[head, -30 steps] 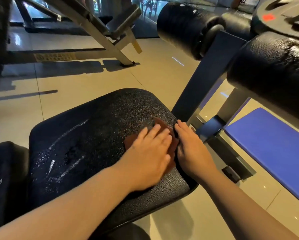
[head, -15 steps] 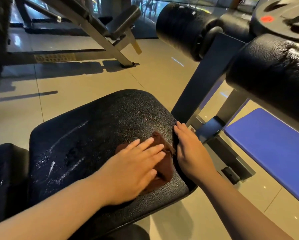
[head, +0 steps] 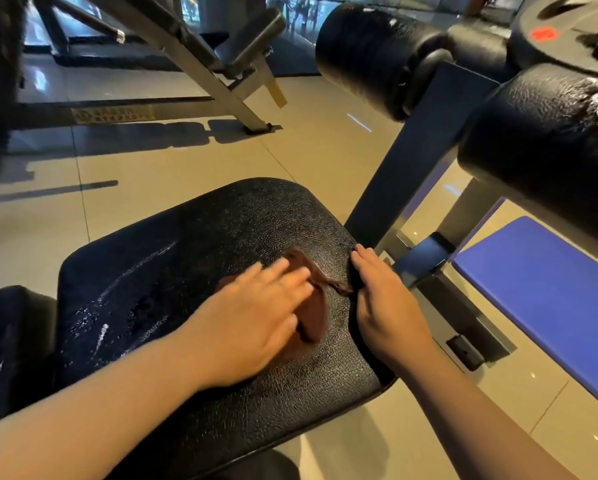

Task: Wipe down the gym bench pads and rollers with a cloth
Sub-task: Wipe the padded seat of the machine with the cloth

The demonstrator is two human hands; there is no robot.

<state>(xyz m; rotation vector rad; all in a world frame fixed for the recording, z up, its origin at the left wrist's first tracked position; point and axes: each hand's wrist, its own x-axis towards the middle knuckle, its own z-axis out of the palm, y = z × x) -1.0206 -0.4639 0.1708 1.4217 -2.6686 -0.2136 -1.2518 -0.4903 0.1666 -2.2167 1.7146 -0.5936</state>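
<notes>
A black textured bench pad (head: 173, 271) fills the lower middle of the head view, with wet streaks on its left half. A brown cloth (head: 313, 311) lies on the pad's right part. My left hand (head: 252, 323) presses flat on the cloth with straight, slightly blurred fingers. My right hand (head: 384, 303) rests on the pad's right edge, fingers straight, touching a corner of the cloth. Two black rollers sit above right: a far roller (head: 363, 53) and a near roller (head: 546, 140).
A dark steel post (head: 408, 161) rises from beside the pad to the rollers. A blue mat (head: 546, 296) lies on the tiled floor at right. A weight plate (head: 567, 29) is at top right. Another bench frame (head: 200, 67) stands at the back left.
My left hand slid the cloth left and toward me, then back away across the pad, and the cloth has spread toward my right hand. My right hand stayed on the pad's edge.
</notes>
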